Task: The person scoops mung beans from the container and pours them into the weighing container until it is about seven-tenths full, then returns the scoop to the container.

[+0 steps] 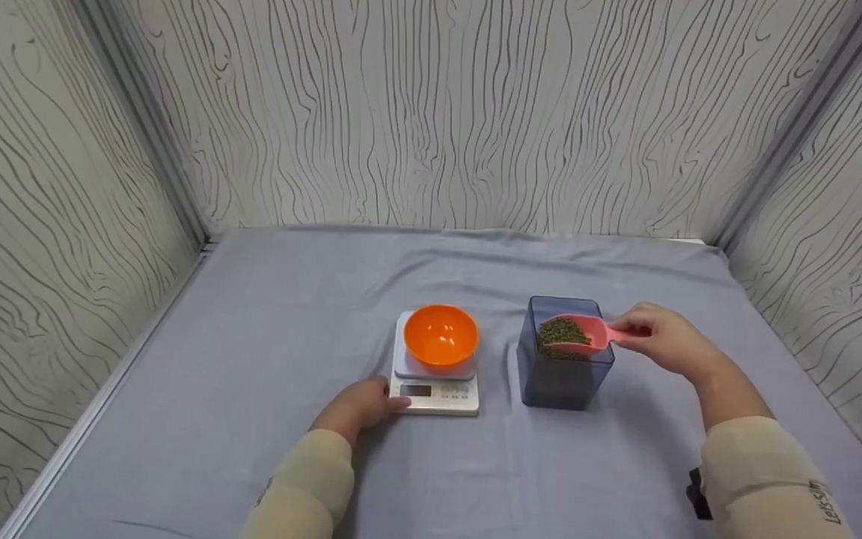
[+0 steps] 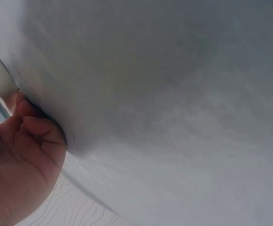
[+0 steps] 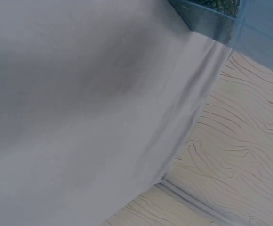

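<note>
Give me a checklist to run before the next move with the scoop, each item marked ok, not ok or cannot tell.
1. Scoop held: ok, right hand grips its handle.
2. Scoop loaded: ok, green granules lie in it.
3. Scoop clear of the container: not ok, it is at the container's mouth.
4. Bowl upright on the scale: ok, nothing visible inside.
5. Scale held: ok, left hand at its near left corner.
6. Display reading: cannot tell, no digits legible.
</note>
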The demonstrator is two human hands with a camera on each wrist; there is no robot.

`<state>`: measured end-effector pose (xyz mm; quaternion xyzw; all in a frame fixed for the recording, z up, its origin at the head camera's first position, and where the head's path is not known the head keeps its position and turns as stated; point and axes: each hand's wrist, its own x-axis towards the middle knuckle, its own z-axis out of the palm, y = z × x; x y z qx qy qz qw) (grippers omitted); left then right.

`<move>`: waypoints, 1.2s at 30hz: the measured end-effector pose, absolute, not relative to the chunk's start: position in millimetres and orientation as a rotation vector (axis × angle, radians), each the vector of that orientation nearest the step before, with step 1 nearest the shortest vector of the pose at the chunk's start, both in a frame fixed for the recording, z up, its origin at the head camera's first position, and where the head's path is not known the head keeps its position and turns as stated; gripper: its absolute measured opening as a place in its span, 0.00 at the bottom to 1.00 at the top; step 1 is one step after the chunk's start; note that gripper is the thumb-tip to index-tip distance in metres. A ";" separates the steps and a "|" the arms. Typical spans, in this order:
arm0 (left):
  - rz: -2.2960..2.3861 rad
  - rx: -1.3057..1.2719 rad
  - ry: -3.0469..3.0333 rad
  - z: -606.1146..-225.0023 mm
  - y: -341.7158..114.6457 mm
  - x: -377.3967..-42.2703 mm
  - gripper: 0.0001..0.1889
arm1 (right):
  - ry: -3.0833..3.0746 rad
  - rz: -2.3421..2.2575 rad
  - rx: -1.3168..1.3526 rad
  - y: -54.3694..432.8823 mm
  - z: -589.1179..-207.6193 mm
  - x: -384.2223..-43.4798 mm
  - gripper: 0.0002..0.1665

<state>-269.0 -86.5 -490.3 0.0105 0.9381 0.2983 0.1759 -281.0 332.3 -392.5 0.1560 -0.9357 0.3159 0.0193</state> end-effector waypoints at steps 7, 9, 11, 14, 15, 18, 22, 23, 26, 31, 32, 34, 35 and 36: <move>0.847 0.045 2.658 -489.2 -86.9 -268.0 0.20 | -2.831 1.385 0.294 338.1 -411.4 -274.5 0.19; 0.845 0.046 2.656 -489.5 -86.9 -267.8 0.21 | -2.797 1.459 0.251 337.4 -416.2 -273.0 0.21; 0.848 0.039 2.653 -489.7 -86.8 -268.1 0.21 | -2.763 1.507 0.232 335.9 -419.4 -272.0 0.22; 0.855 0.028 2.647 -491.1 -86.8 -269.0 0.22 | -2.737 1.527 0.214 333.2 -421.4 -270.8 0.23; 0.859 0.025 2.646 -491.2 -86.7 -269.3 0.22 | -2.733 1.528 0.210 332.6 -421.7 -270.6 0.24; 0.865 0.032 2.652 -492.7 -87.0 -269.8 0.21 | -2.717 1.545 0.201 330.9 -421.8 -270.5 0.24; 0.864 0.047 2.666 -493.0 -87.1 -269.6 0.20 | -2.706 1.560 0.207 330.0 -421.4 -271.5 0.24; 0.858 0.053 2.672 -492.8 -87.2 -269.5 0.20 | -2.708 1.560 0.209 329.8 -421.0 -271.7 0.24; 0.844 0.049 2.676 -492.4 -86.9 -269.4 0.20 | -2.717 1.539 0.217 328.8 -419.2 -272.1 0.23; 0.846 0.049 2.676 -490.8 -86.6 -268.4 0.20 | -2.717 1.470 0.233 324.3 -411.8 -274.3 0.21; 0.848 0.049 2.675 -490.4 -86.5 -268.1 0.20 | -2.718 1.448 0.239 322.7 -409.9 -275.5 0.21; 0.856 0.054 2.673 -489.5 -86.7 -267.7 0.20 | -2.719 1.398 0.253 318.4 -406.0 -278.5 0.20; 0.859 0.056 2.672 -489.6 -86.7 -268.0 0.20 | -2.722 1.373 0.259 315.8 -403.9 -280.1 0.19; 0.859 0.056 2.672 -489.7 -86.6 -268.2 0.20 | -2.726 1.352 0.264 312.8 -401.5 -281.4 0.19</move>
